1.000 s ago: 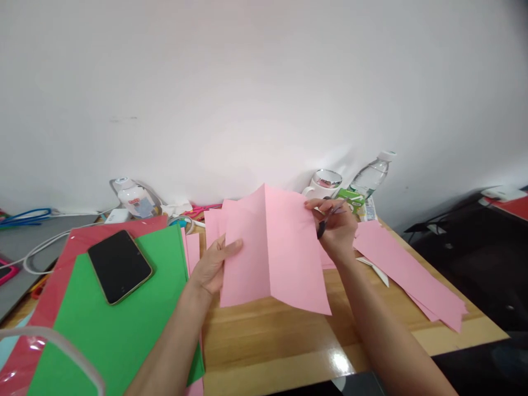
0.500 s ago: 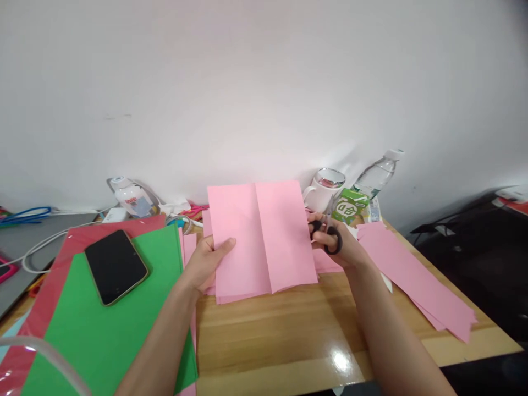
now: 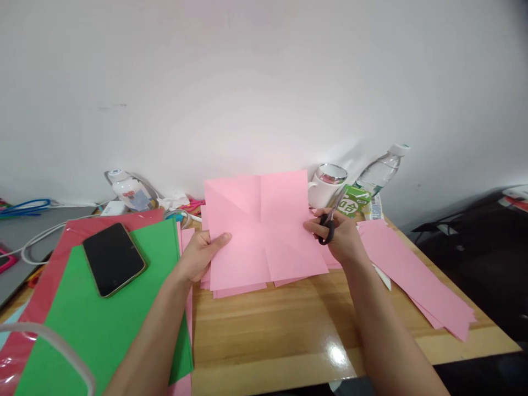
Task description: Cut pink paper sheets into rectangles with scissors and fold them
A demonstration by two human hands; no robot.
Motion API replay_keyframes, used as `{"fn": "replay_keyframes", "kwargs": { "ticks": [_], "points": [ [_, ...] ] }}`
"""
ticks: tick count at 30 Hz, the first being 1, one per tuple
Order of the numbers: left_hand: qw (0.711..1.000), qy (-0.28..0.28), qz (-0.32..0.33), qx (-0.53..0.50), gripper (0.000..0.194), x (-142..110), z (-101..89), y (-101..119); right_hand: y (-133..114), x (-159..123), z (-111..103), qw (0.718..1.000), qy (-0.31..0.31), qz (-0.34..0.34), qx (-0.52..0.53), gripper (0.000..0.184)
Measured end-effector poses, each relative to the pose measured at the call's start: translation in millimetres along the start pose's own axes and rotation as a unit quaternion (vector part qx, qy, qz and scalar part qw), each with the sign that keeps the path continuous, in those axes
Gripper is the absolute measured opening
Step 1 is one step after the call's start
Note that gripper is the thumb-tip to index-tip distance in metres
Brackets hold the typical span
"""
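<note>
A square sheet of pink paper (image 3: 264, 231) with crossing fold creases is held up off the wooden table, tilted toward me. My left hand (image 3: 202, 253) pinches its left edge, thumb on top. At the right edge is my right hand (image 3: 336, 236), its fingers bent round black-handled scissors (image 3: 326, 230). The scissor blades point up and away from the paper. The right fingertips touch the sheet's edge. More pink sheets (image 3: 237, 291) lie beneath it, mostly hidden.
On the left, a phone (image 3: 114, 258) lies on green paper (image 3: 103, 324). A white bottle (image 3: 131, 190), a mug (image 3: 327, 184), a green box (image 3: 352, 201) and a water bottle (image 3: 381, 169) stand along the wall. Pink strips (image 3: 412, 275) lie at the right.
The pink paper has been spread flatter and wider, its middle fold less steep, and a cross crease now shows. My right hand has turned the scissors slightly.
</note>
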State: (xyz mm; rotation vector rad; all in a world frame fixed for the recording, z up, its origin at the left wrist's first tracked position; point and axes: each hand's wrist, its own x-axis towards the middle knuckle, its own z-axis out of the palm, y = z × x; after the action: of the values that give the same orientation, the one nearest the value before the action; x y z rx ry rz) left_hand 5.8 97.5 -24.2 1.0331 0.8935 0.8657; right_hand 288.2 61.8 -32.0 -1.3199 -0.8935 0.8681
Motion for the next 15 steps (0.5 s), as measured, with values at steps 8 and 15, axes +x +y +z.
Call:
{"fn": "replay_keyframes", "kwargs": {
  "ticks": [8,15],
  "points": [
    [0.990,0.120,0.076,-0.017,0.031,1.6,-0.5,5.0,-12.0,-8.0,1.1,0.990,-0.009,-0.138,0.032,0.039],
    [0.910,0.331,0.244,0.050,0.025,12.9,-16.0,1.2,-10.1,-46.6,41.6,0.916,-0.399,0.038,-0.015,0.035]
  ]
}}
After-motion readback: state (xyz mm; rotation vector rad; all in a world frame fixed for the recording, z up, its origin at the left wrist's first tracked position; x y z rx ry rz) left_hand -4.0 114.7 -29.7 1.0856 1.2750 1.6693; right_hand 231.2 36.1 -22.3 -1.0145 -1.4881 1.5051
